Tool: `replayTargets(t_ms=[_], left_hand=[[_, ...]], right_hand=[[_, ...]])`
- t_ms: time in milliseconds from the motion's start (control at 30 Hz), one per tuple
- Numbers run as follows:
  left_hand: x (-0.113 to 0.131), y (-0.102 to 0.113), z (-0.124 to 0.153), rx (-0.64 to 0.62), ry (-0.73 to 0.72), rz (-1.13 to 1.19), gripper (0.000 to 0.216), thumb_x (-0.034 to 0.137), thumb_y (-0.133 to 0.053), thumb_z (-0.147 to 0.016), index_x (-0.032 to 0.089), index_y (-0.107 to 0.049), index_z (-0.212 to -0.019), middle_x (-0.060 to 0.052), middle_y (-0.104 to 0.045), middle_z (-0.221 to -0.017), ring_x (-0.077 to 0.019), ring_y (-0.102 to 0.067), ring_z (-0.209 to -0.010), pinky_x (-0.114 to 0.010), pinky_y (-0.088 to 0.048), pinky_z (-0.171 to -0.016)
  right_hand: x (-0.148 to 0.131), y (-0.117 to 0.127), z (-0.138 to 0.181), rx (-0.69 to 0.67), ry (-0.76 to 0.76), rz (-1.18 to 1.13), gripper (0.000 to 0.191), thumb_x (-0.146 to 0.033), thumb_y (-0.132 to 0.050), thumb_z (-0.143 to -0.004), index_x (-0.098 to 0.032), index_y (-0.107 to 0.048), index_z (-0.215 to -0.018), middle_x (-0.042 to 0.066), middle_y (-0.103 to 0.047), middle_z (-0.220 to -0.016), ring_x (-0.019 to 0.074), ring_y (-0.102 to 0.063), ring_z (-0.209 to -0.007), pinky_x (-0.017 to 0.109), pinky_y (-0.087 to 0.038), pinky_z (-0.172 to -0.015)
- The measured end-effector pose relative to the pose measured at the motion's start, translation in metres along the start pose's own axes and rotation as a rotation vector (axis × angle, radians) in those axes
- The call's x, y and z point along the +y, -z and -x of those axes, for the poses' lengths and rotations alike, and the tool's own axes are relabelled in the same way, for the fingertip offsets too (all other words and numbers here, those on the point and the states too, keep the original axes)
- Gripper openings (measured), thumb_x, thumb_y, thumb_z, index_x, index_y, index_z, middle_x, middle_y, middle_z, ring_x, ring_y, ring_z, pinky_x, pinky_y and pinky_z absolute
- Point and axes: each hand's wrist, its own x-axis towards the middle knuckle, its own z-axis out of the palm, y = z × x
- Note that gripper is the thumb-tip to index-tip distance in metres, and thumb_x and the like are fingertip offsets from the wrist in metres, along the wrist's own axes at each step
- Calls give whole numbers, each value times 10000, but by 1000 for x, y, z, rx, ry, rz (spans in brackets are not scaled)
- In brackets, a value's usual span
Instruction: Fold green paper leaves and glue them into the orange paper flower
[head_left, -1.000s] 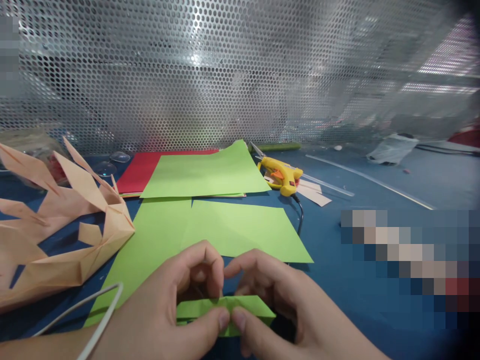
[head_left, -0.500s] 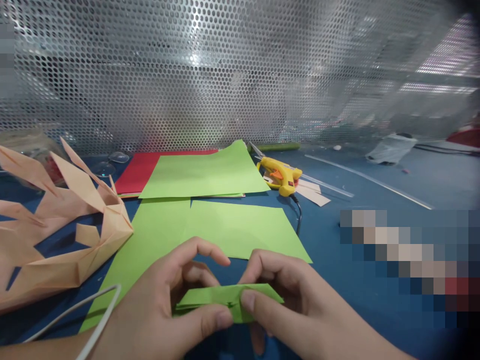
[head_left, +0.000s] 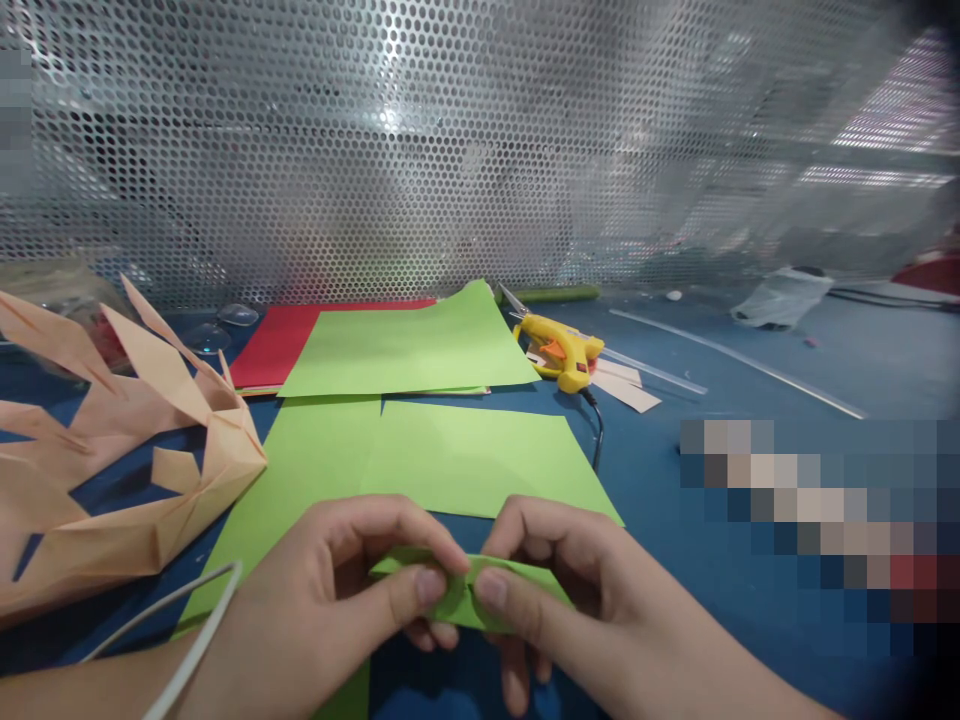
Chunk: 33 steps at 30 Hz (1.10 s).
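Observation:
Low in the middle of the head view, a small folded piece of green paper [head_left: 459, 604] is held between both hands. My left hand [head_left: 367, 590] pinches its left part, thumb in front and index finger behind at the top. My right hand [head_left: 559, 590] grips the right part the same way, its thumb beside the left thumb. Some lower fingers curl beneath the paper. Just beyond the hands lies a flat green sheet [head_left: 487, 455], with another long green sheet [head_left: 315, 450] at its left, partly under my left arm.
A peach folded-paper ring [head_left: 150, 540] stands at left. Behind are a red sheet [head_left: 270, 340] under a green one [head_left: 405, 350], a yellow glue gun [head_left: 566, 345] with a cord, scissors [head_left: 514, 300], clear sticks [head_left: 742, 365] and a plastic bag [head_left: 784, 298]. Perforated metal [head_left: 450, 150] rises behind.
My left index finger has come down onto the paper's top edge, and the left thumb has moved slightly left. The green paper has shifted slightly right and up. Objects on the table have not moved.

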Motion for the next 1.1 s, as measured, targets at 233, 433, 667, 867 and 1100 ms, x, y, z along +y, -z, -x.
replayTargets(t_ms=[233,433,667,867,1100], left_hand=[[6,-2,0,-23,26,70,53,196,-775,-677,241,-790,-653,41,-726,-579,-131,-698,-603,-200,-572,-623],[-2,-6,1,106,70,-4,78,229,-731,-633,224,-760,-705,46,-717,-657,-145,-675,-617,-243,-571,-617],[3,-9,7,137,36,-158,218,243,-709,-643,240,-635,-848,91,-617,-602,-125,-575,-598,-221,-436,-588],[0,-6,9,90,24,-141,229,222,-741,-676,249,-660,-888,88,-591,-618,-130,-561,-620,-233,-411,-609],[-9,0,2,1,44,-96,207,253,-718,-716,237,-614,-894,59,-646,-608,-150,-594,-602,-248,-409,-586]], right_hand=[[-1,0,-1,-13,-40,-61,365,-469,-824,-775,-206,-571,-743,-71,-623,-613,69,-605,-500,172,-420,-524],[3,-3,1,-17,-27,0,342,-462,-782,-807,-209,-560,-745,-62,-616,-621,73,-576,-510,170,-416,-520],[2,-6,1,-6,-29,210,248,-356,-681,-815,-224,-490,-726,-45,-568,-633,103,-527,-547,217,-377,-535],[-5,-1,7,-65,48,601,326,-451,-498,-954,-232,-522,-714,-12,-564,-612,132,-463,-549,255,-299,-506],[-3,3,4,-124,192,575,394,-391,-387,-996,-227,-544,-674,18,-619,-613,136,-570,-532,214,-425,-516]])
